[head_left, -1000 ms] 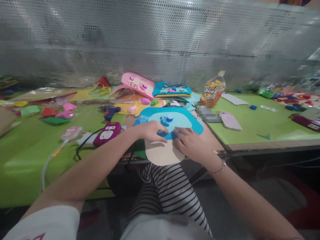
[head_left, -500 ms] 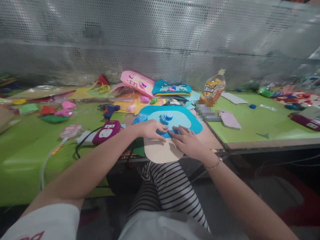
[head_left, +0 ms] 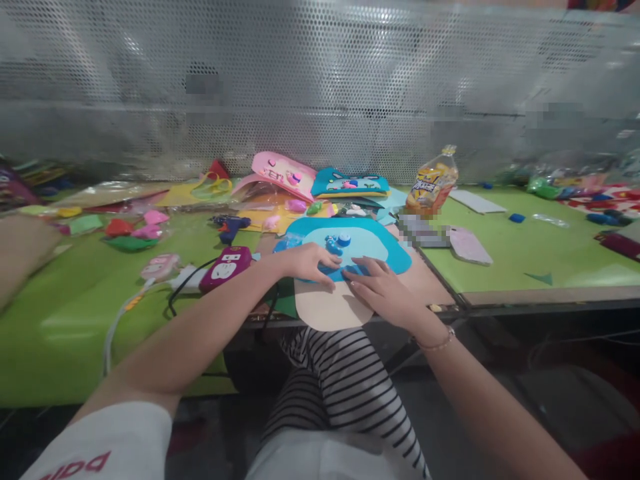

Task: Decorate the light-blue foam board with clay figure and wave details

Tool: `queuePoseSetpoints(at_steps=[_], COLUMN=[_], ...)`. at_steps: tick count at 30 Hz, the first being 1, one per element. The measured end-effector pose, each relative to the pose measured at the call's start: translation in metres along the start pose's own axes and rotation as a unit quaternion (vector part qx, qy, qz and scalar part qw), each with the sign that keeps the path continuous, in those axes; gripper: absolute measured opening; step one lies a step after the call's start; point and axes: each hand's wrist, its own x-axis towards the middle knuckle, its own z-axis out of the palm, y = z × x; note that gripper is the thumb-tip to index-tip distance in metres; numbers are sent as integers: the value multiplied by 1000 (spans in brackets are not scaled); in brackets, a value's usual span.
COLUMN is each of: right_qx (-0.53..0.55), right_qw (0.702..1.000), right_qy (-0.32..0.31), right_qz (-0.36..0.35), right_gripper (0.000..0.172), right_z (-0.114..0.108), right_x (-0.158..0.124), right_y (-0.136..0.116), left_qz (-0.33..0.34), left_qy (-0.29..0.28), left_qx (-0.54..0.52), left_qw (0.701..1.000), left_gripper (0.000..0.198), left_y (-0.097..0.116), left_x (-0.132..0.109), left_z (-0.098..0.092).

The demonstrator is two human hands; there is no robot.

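Note:
A blue rounded sheet (head_left: 400, 250) with a paler blue oval (head_left: 373, 247) on it lies at the table's front edge. A cream sheet (head_left: 327, 310) extends from its near side over the edge. My left hand (head_left: 313, 262) rests on the left of the blue sheet, thumb apart from the fingers. Across from it, my right hand (head_left: 377, 287) lies with fingers stretched over the near part. Both hands are open, and their fingertips nearly meet. Just beyond them sit a small blue lump (head_left: 333, 245) and a round blue piece (head_left: 344, 239).
Left are a purple charger block (head_left: 227, 268) with cables and a blue glue gun (head_left: 231, 228). Pink (head_left: 283, 170) and blue (head_left: 350, 183) decorated pouches lie behind. To the right are a snack bag (head_left: 433, 183) and a pale pink phone-like slab (head_left: 470, 245). A perforated metal panel (head_left: 320, 80) stands behind.
The whole view has shifted slightly, so things appear a little further right and lower. Both hands stay on the sheet in nearly the same pose.

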Motion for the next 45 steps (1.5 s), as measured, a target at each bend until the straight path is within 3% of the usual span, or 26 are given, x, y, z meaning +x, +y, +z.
queuePoseSetpoints(at_steps=[11, 18, 22, 25, 29, 35, 41, 45], right_qx=[-6, 70, 147, 145, 6, -127, -88, -11], right_qw=[999, 986, 964, 967, 990, 986, 991, 987], right_qy=[-25, 147, 201, 185, 136, 112, 99, 155], right_qz=[29, 46, 97, 100, 40, -2, 5, 50], right_gripper=[48, 47, 41, 38, 39, 41, 40, 37], right_z=[2, 23, 24, 18, 13, 11, 10, 16], right_x=[2, 5, 5, 3, 0, -3, -6, -5], right_y=[-2, 17, 23, 19, 5, -1, 8, 19], left_qz=[-14, 18, 48, 65, 75, 82, 85, 87], left_qy=[-11, 13, 17, 8, 25, 38, 51, 74], left_qx=[-4, 6, 52, 84, 146, 207, 198, 165], left_qw=[1000, 1000, 997, 994, 986, 974, 975, 980], left_gripper=[42, 40, 46, 46, 48, 48, 43, 38], left_y=[3, 4, 16, 21, 21, 24, 25, 22], left_x=[2, 0, 1, 2, 2, -1, 0, 1], left_z=[-1, 2, 8, 13, 15, 12, 11, 12])
